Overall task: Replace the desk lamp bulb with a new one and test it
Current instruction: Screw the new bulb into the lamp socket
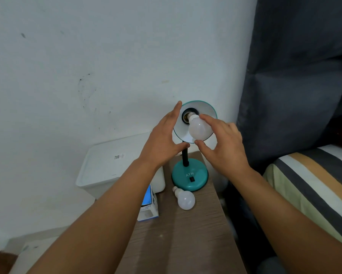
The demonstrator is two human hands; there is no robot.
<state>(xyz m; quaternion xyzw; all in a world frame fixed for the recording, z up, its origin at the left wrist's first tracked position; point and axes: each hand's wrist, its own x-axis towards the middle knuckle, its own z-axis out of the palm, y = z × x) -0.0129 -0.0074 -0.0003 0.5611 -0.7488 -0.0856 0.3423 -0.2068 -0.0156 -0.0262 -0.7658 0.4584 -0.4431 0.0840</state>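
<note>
A teal desk lamp stands on a narrow wooden table (186, 234); its round base (190, 177) carries a black switch. The shade (206, 109) tilts toward me, showing the socket (186, 115). My right hand (223, 147) grips a white bulb (198, 128) between thumb and fingers, its metal screw end just at the socket mouth. My left hand (164, 139) rests against the shade's left rim, fingers extended, thumb under the rim. A second white bulb (185, 198) lies on the table in front of the base.
A blue and white bulb box (149, 206) lies at the table's left edge. Beside it sits a white plastic bin (114, 165). To the right stands a dark padded headboard (294, 95) with striped bedding (314, 184). A white wall is behind.
</note>
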